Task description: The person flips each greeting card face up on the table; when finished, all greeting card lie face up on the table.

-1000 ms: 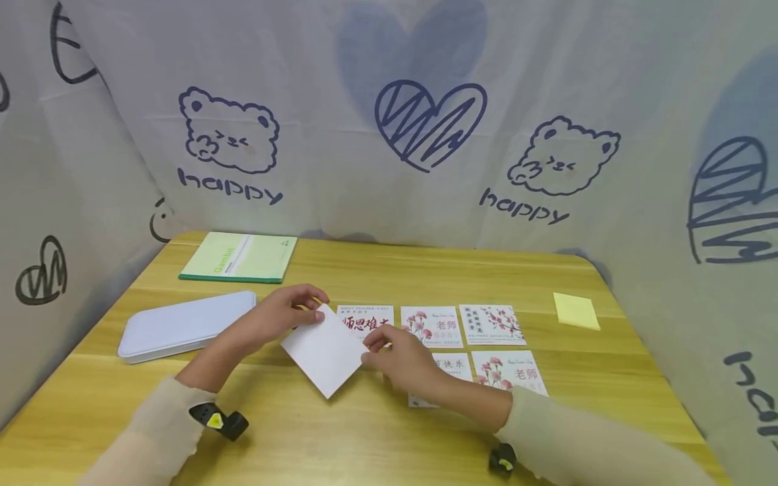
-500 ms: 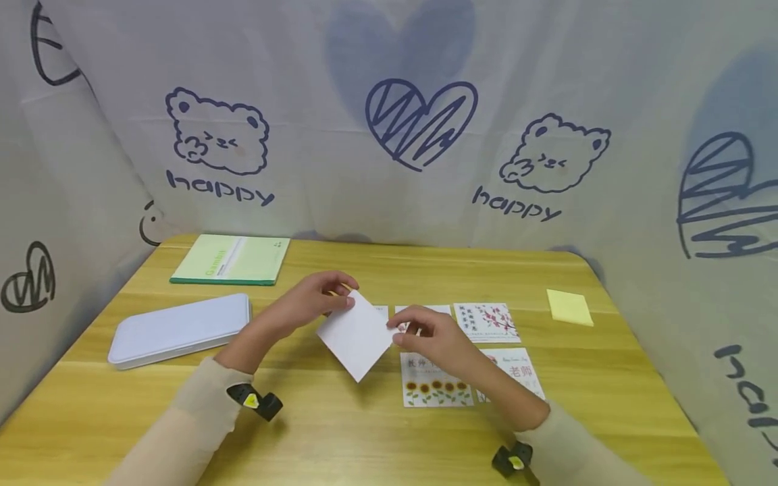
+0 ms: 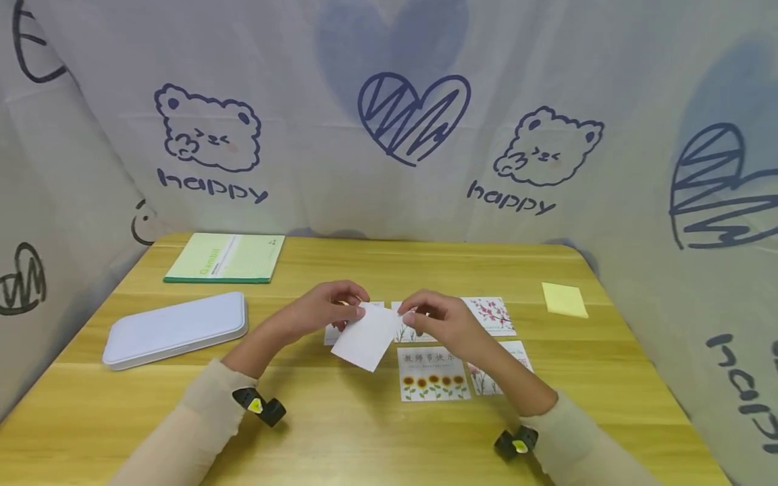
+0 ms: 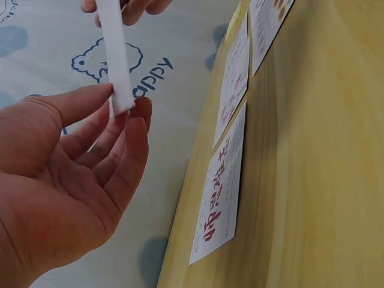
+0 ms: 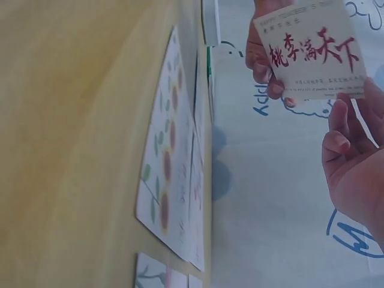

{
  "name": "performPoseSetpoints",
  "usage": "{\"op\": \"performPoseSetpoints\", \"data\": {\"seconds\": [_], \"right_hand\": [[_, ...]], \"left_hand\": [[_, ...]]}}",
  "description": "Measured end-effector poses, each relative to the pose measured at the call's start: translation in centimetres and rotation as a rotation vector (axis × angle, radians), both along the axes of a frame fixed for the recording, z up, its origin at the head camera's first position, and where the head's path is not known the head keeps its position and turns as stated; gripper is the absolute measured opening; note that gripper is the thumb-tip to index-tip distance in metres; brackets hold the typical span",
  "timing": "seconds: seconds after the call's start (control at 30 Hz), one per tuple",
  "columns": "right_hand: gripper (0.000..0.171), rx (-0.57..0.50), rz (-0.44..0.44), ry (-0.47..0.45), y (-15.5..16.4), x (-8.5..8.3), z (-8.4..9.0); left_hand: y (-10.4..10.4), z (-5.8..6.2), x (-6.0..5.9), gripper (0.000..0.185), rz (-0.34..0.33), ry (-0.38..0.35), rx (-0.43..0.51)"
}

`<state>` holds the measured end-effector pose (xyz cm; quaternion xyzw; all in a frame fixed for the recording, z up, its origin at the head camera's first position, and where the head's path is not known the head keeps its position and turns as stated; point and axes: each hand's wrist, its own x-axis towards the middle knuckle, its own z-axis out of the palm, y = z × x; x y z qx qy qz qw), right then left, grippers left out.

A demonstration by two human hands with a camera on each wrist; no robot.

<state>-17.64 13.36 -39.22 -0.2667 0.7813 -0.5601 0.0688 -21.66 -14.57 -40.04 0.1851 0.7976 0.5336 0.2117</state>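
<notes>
Both hands hold one square white card (image 3: 367, 341) above the table, its blank back showing in the head view. My left hand (image 3: 325, 310) pinches its upper left corner between thumb and fingers. At the upper right corner, the right hand (image 3: 440, 320) pinches it too. The right wrist view shows the printed face of the card (image 5: 312, 54), with red Chinese characters. Beneath and beside the hands lie several printed cards in two rows: a sunflower card (image 3: 434, 378), a blossom card (image 3: 495, 314) and others partly hidden by the hands and right forearm.
A white flat case (image 3: 176, 327) lies on the left of the wooden table (image 3: 340, 439). Behind it is a green notebook (image 3: 225, 256). A yellow sticky note pad (image 3: 565, 299) sits at the right. Printed cloth (image 3: 304, 135) hangs around the back and sides.
Both hands have carried the card to the right, close to the laid-out cards, and its tilt has changed. The sunflower card has come into view from behind the right hand.
</notes>
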Motion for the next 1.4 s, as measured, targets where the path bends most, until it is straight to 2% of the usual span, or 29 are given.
{"op": "performPoseSetpoints", "data": {"seconds": [0.23, 0.37, 0.47, 0.6, 0.77, 0.93, 1.07, 1.13, 1.27, 1.4], "right_hand": [[0.02, -0.132, -0.09, 0.012, 0.5, -0.6, -0.4], [0.028, -0.219, -0.116, -0.001, 0.9, -0.9, -0.4], [0.029, -0.272, -0.135, 0.008, 1.3, -0.9, -0.1], [0.025, -0.299, -0.181, 0.014, 1.9, -1.0, 0.6], [0.025, -0.28, -0.303, -0.025, 2.1, -1.3, 1.0], [0.028, -0.277, -0.376, -0.077, 1.8, -1.8, 0.8], [0.029, -0.283, -0.361, -0.127, 1.7, -2.0, 0.6], [0.031, -0.241, -0.35, -0.145, 1.9, -2.0, 0.6], [0.032, -0.07, -0.324, -0.097, 2.5, -1.9, 1.1], [0.035, 0.017, -0.249, -0.034, 2.9, -1.5, 1.8]], "left_hand": [[0.5, -0.5, 0.3, 0.031, -0.102, -0.048, 0.064], [0.8, -0.3, 0.7, 0.035, -0.151, -0.047, 0.073], [0.8, 0.4, 1.0, 0.036, -0.135, -0.011, 0.06], [0.3, 1.8, 1.4, 0.031, -0.07, 0.036, 0.09], [-0.1, 3.0, 1.8, 0.027, -0.022, 0.063, 0.152], [0.1, 3.1, 1.8, 0.031, 0.001, 0.075, 0.176], [0.3, 2.8, 1.7, 0.029, 0.039, 0.098, 0.175], [0.3, 2.8, 1.7, 0.027, 0.068, 0.118, 0.16], [0.1, 2.9, 1.7, 0.027, 0.102, 0.137, 0.147], [0.2, 2.8, 1.8, 0.027, 0.073, 0.131, 0.128]]}}
